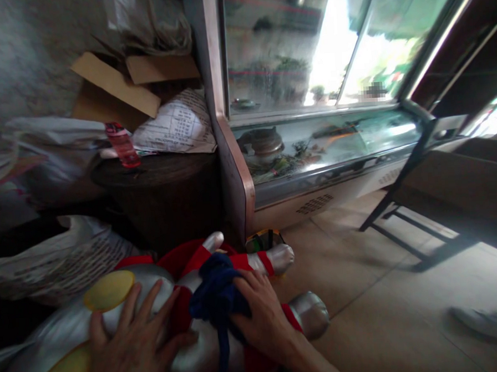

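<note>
A large silver-and-red stuffed doll (188,353) with big yellow oval eyes lies across the bottom of the head view, its head to the left and its limbs pointing right. My left hand (129,342) rests on the silver head between the eyes, fingers spread. Bunched in my right hand (261,304) is a dark blue cloth (214,287), pressed against the doll's body, with one end hanging down. My right palm and some fingertips are hidden by the cloth.
A glass display case (325,148) stands ahead. At left, a cardboard box (116,87), a printed sack (176,126) and a red-labelled bottle (122,145) sit on a dark drum (160,179). A chair (461,191) stands right on the tiled floor (362,291). A blurred shoe (484,323) shows lower right.
</note>
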`<state>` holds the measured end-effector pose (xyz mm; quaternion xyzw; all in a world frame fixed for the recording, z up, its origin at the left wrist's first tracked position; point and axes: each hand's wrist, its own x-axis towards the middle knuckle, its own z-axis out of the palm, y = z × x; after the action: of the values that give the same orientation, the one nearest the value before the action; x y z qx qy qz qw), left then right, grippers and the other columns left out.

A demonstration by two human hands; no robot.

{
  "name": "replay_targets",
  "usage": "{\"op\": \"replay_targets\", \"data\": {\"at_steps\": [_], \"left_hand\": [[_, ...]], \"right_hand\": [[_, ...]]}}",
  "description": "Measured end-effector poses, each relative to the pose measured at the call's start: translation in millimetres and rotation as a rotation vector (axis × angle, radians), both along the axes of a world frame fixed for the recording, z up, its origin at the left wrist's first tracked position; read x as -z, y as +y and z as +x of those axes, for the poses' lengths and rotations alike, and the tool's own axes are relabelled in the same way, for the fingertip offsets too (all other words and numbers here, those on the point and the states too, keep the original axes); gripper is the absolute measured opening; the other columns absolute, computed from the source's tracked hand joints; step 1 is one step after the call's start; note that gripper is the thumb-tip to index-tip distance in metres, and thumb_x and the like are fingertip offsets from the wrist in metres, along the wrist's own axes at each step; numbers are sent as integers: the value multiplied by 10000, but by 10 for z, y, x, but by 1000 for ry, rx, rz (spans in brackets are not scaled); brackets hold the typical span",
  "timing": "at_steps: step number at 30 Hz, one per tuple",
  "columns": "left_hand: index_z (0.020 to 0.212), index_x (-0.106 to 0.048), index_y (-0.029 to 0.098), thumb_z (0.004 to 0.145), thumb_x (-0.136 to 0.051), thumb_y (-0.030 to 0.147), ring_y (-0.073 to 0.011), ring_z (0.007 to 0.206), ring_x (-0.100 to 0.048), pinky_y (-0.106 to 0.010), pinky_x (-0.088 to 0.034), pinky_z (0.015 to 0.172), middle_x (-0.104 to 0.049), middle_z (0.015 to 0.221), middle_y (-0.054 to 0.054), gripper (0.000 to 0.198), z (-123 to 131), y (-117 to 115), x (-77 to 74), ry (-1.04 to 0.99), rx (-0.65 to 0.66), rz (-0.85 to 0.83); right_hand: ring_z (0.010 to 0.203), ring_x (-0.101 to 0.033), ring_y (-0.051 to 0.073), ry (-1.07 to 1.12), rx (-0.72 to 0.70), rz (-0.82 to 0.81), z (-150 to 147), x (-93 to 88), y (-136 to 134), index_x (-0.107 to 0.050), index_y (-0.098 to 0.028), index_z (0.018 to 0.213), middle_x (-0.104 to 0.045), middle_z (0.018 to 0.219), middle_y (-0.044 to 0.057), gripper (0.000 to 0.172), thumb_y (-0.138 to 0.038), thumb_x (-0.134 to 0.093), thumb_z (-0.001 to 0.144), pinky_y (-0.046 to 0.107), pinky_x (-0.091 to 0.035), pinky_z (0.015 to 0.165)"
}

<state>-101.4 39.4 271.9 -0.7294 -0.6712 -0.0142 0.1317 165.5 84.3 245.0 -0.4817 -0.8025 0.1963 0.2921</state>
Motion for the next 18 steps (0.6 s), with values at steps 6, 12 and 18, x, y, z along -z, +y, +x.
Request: {"op": "replay_targets", "data": {"at_steps": [6, 12, 18], "left_hand": [[1444, -685, 375, 897, -722, 572, -534, 1534, -407, -901, -192, 1140, -563, 1607, -114, 583, -33, 17, -15, -37, 27, -19], [1412, -720, 317, 948, -476, 178, -479, 1540, -423, -864, -275, 1126, -540, 1633, -78, 543, -34, -41, 72, 47, 48, 24], [1442, -688, 285, 952, -647, 631, -529, 1532, -407, -911, -170, 1169, -597, 1587, -136, 602, -47, -43, 48, -40, 125, 108]], "right_hand": [[1334, -631, 356, 253, 63, 238, 93, -202, -131, -602, -277, 1385, -700, 1394, 136, 458, -368, -729, 955, 585, -541, 1087], [1466, -476, 505, -107, -320, 17, -145, -151, -315, -631, -302, 1357, -521, 1654, 144, 582, -403, -856, 830, 818, -415, 1095], [1063, -694, 292, 661, 72, -311, -4, -350, 2, -695, -171, 1203, -756, 1131, 102, 373, -448, -657, 955, 474, -552, 982]]}}
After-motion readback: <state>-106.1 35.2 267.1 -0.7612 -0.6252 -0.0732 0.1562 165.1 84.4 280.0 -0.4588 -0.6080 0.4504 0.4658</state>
